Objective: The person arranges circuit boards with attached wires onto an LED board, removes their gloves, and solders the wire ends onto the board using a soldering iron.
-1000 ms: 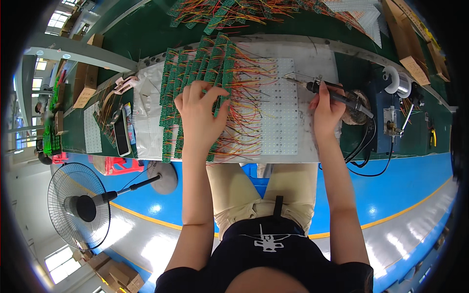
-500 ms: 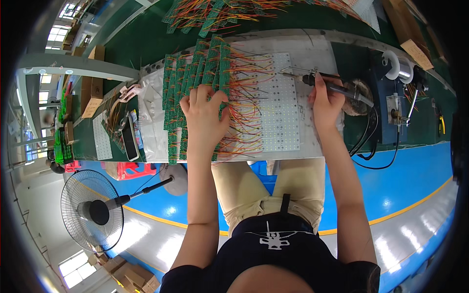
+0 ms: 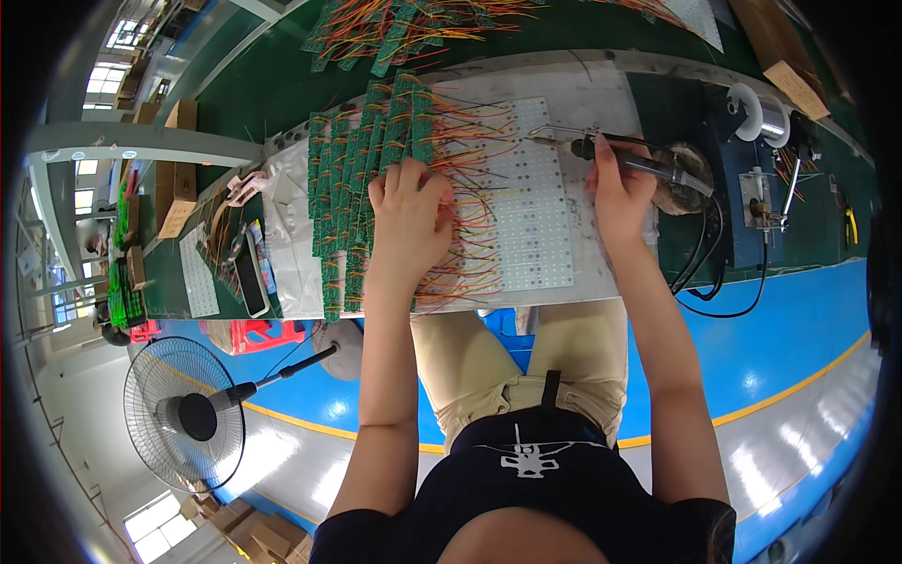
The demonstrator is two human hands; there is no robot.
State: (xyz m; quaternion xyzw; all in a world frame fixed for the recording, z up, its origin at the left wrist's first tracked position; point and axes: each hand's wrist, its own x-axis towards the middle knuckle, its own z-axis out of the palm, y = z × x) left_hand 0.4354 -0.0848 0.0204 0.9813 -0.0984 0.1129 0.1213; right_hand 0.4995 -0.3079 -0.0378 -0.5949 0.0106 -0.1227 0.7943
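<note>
My right hand (image 3: 622,193) grips a soldering iron (image 3: 648,167) with a black handle. Its tip points left over a white board dotted with small pads (image 3: 536,207), and a thin bent metal rod runs alongside the tip. Over a row of narrow green circuit boards (image 3: 362,179) lies my left hand (image 3: 409,226), its fingers bent down at the boards' right edge, where the wires begin. Whatever its fingertips hold is hidden beneath them. Red, yellow and black wires (image 3: 474,202) fan out from the green boards across the left part of the white board.
More wired green boards (image 3: 404,33) are heaped at the back. At right stand a solder spool (image 3: 759,115) on a blue unit and a round tip-cleaning pad (image 3: 681,193); black cables (image 3: 719,244) hang beside them. A phone (image 3: 251,273) lies left, and a fan (image 3: 188,414) stands on the floor.
My left hand has shifted slightly right toward the wires, its fingers drawn closer together. My right hand has moved slightly left with the soldering iron. The whole view has shifted a little.
</note>
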